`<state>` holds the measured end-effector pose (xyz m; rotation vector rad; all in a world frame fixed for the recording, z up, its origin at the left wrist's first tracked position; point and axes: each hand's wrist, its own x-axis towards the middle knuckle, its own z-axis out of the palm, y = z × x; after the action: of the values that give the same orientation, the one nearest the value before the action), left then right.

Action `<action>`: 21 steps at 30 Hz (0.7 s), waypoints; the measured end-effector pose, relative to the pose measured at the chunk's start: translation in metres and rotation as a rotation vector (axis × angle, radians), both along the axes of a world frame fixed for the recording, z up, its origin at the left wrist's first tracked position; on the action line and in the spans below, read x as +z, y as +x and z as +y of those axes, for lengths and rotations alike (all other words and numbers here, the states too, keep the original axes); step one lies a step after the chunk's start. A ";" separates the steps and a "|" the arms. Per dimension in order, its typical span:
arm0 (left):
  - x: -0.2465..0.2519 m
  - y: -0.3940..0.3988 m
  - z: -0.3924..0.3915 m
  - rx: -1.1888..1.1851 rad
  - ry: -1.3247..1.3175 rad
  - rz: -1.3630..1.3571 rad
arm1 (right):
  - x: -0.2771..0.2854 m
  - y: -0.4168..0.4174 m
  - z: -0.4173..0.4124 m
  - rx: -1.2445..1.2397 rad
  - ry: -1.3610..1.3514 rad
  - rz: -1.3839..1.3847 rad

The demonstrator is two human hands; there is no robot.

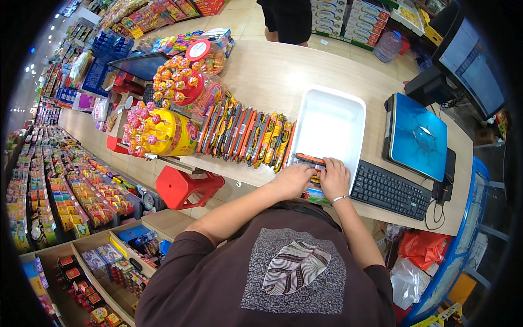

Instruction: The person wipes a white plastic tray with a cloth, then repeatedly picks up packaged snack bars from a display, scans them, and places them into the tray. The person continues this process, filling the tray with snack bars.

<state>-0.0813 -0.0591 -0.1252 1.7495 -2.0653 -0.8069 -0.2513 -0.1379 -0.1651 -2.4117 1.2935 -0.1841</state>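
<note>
My left hand [296, 180] and my right hand [335, 176] meet at the near end of a white plastic tray [331, 122]. Between them lie a few packaged utility knives [310, 159], orange-and-black and yellow, set crosswise in the tray. Fingers of both hands close on the ends of these knives and partly cover them. On my right wrist is a bracelet. Left of the tray, a long row of similar packaged knives [245, 133] lies side by side on the wooden counter [265, 73].
Lollipop tubs [175, 133] stand at the row's left end. A black keyboard [388, 190], a blue-topped scale-like device [421, 135] and a monitor [470, 61] occupy the right. A red stool [184, 186] is below the counter's left edge. Across the counter stands another person [286, 18].
</note>
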 end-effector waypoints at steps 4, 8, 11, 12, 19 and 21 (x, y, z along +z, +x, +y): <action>0.009 0.012 0.011 -0.056 -0.006 -0.011 | 0.001 0.004 -0.002 0.010 -0.007 0.005; 0.040 0.039 0.018 0.097 -0.068 0.221 | 0.004 0.005 -0.001 -0.018 -0.014 0.006; 0.041 0.078 0.028 0.443 -0.080 0.276 | 0.009 0.008 -0.001 -0.060 0.041 0.003; 0.036 0.093 0.030 0.549 -0.027 0.244 | 0.011 0.009 0.000 -0.064 0.009 0.000; -0.011 0.123 0.007 0.587 -0.164 -0.104 | 0.014 0.020 -0.003 -0.086 -0.010 -0.001; -0.018 0.109 -0.004 0.550 -0.149 -0.186 | 0.014 0.021 -0.004 -0.083 -0.013 -0.006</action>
<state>0.0277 -0.0632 -0.1428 2.2129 -1.5583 -0.3276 -0.2303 -0.1423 -0.1508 -2.3679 1.3955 -0.2230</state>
